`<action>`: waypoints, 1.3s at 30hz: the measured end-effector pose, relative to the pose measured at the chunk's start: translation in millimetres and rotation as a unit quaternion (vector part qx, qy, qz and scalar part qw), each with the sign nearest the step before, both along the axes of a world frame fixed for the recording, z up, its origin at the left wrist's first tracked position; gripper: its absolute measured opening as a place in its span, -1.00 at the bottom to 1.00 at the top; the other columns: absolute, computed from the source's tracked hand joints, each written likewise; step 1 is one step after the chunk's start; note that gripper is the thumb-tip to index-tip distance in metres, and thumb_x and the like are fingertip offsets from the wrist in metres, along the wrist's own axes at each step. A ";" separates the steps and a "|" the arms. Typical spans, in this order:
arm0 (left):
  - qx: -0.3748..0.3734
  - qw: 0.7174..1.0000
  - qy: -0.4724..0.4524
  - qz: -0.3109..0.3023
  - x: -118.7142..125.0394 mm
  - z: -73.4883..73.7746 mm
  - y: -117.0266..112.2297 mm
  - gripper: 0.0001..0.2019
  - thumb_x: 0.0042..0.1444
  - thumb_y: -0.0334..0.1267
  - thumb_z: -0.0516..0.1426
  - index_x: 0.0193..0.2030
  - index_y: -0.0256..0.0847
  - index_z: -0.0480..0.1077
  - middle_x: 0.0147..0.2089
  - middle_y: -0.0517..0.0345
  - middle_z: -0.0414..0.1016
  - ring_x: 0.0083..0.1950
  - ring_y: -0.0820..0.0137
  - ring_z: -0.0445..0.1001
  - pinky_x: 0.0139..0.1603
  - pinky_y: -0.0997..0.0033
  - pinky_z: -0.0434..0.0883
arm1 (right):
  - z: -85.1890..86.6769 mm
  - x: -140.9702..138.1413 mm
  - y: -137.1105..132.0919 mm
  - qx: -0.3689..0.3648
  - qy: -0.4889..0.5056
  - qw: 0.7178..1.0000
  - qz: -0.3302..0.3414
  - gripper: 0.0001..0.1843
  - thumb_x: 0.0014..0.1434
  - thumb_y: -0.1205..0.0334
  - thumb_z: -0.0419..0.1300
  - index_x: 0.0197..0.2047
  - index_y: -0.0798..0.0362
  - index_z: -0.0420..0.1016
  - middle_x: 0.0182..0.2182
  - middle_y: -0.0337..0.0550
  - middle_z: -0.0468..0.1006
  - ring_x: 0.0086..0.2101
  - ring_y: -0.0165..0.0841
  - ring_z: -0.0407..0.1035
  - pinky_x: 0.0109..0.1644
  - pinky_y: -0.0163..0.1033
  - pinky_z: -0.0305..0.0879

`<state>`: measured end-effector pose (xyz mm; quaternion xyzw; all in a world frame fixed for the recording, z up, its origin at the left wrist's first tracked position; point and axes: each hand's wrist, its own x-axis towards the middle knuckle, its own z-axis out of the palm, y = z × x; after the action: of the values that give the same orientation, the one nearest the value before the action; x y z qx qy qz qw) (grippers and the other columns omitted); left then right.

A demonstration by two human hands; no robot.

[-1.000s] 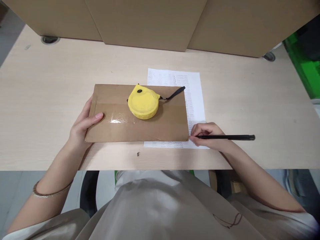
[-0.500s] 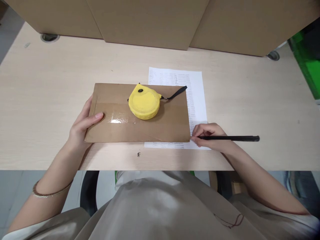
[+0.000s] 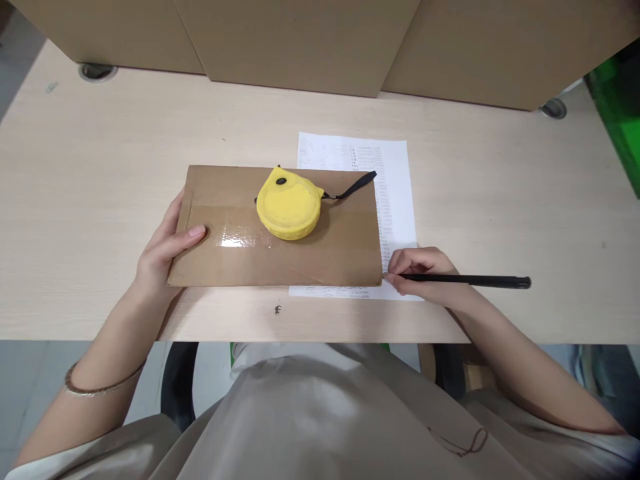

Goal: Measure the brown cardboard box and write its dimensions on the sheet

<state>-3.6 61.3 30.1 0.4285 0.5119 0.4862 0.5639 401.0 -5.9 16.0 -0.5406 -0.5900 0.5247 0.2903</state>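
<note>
My left hand [image 3: 167,243] grips the left end of a flat brown cardboard box [image 3: 230,267], thumb on top and fingers along its side. On the box lies a yellow tape measure [image 3: 289,203], its black wrist strap [image 3: 357,185] reaching to the upper right corner. A black pen [image 3: 470,280] is pinched in my right hand [image 3: 420,270], close to the box's lower right corner; the pen points right. Beneath the box, a printed sheet of paper [image 3: 397,193] is partly covered, with writing showing above, below and to the right of it.
Large cardboard panels [image 3: 305,47] stand along the back of the pale wooden desk [image 3: 90,173]. Two cable holes, one on the left [image 3: 97,72] and one on the right [image 3: 554,108], sit near the panels. Something green [image 3: 617,120] is at the far right edge.
My right hand and the pen have shifted slightly to the right. My left hand still holds the box, and the tape measure stays on top of it.
</note>
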 end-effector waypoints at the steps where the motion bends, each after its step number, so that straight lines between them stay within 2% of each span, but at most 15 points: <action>1: 0.001 1.000 0.003 0.001 -0.3 -0.2 -0.1 -0.28 0.05 -0.15 0.40 0.40 -0.05 0.50 0.28 0.06 0.63 0.23 0.02 0.60 -0.15 0.40 0.62 | -0.1 -0.1 -0.3 0.000 -0.001 1.000 -0.004 -0.74 0.10 0.30 0.41 -0.54 0.03 0.44 -0.52 -0.22 0.45 -0.55 -0.47 0.27 -0.50 -0.31 0.11; 10: 0.002 1.000 0.012 -0.004 -0.3 -0.4 -0.7 -0.29 0.09 -0.14 0.37 0.43 -0.05 0.47 0.31 0.04 0.61 0.18 -0.02 0.63 -0.04 0.27 0.65 | -2.2 1.6 -0.9 0.007 -0.010 1.000 0.001 -0.72 0.10 0.29 0.40 -0.55 0.03 0.43 -0.52 -0.19 0.45 -0.51 -0.42 0.27 -0.47 -0.30 0.11; 15: 0.005 1.000 0.011 0.000 0.1 -0.1 -1.3 -0.32 0.10 -0.16 0.36 0.40 -0.04 0.50 0.30 0.08 0.62 0.21 0.04 0.61 -0.17 0.42 0.62 | -2.6 1.3 -0.8 0.009 -0.008 1.000 0.007 -0.72 0.12 0.30 0.40 -0.54 0.03 0.43 -0.52 -0.19 0.45 -0.51 -0.42 0.28 -0.46 -0.29 0.12; 21: -0.004 1.000 0.006 0.000 1.0 1.3 -1.5 -0.30 0.07 -0.15 0.38 0.41 -0.02 0.49 0.30 0.07 0.62 0.22 -0.01 0.61 -0.13 0.34 0.65 | -3.9 3.5 -1.8 0.017 0.001 1.000 0.005 -0.73 0.13 0.31 0.40 -0.52 0.03 0.43 -0.50 -0.20 0.46 -0.51 -0.44 0.27 -0.47 -0.30 0.11; 28: 0.000 1.000 0.006 0.003 1.2 0.0 -0.2 -0.29 0.03 -0.15 0.40 0.39 -0.02 0.51 0.28 0.08 0.62 0.24 -0.01 0.60 -0.16 0.36 0.66 | -3.7 3.8 -2.7 0.031 -0.003 0.999 0.007 -0.73 0.15 0.34 0.39 -0.52 0.03 0.43 -0.50 -0.21 0.46 -0.50 -0.45 0.27 -0.46 -0.30 0.12; 32: -0.002 1.000 0.003 -0.005 -1.2 0.4 -0.6 -0.29 0.07 -0.16 0.38 0.41 -0.04 0.48 0.31 0.06 0.60 0.22 -0.03 0.62 -0.09 0.30 0.67 | -5.8 3.9 -2.3 0.046 0.010 0.999 0.008 -0.72 0.15 0.36 0.38 -0.52 0.03 0.41 -0.50 -0.22 0.46 -0.51 -0.45 0.27 -0.46 -0.31 0.11; 39: 0.003 1.000 0.000 -0.007 -1.8 -0.5 -2.1 -0.32 0.13 -0.18 0.36 0.43 -0.07 0.46 0.33 0.03 0.58 0.23 -0.04 0.61 0.20 0.13 0.60 | -2.4 4.2 -2.1 0.029 -0.004 0.999 0.015 -0.69 0.12 0.29 0.43 -0.54 0.01 0.41 -0.52 -0.21 0.46 -0.50 -0.40 0.29 -0.45 -0.27 0.14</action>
<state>-5.4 59.3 29.6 0.4337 0.5075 0.4835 0.5662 405.2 -7.9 13.6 -0.5257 -0.6140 0.5093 0.2955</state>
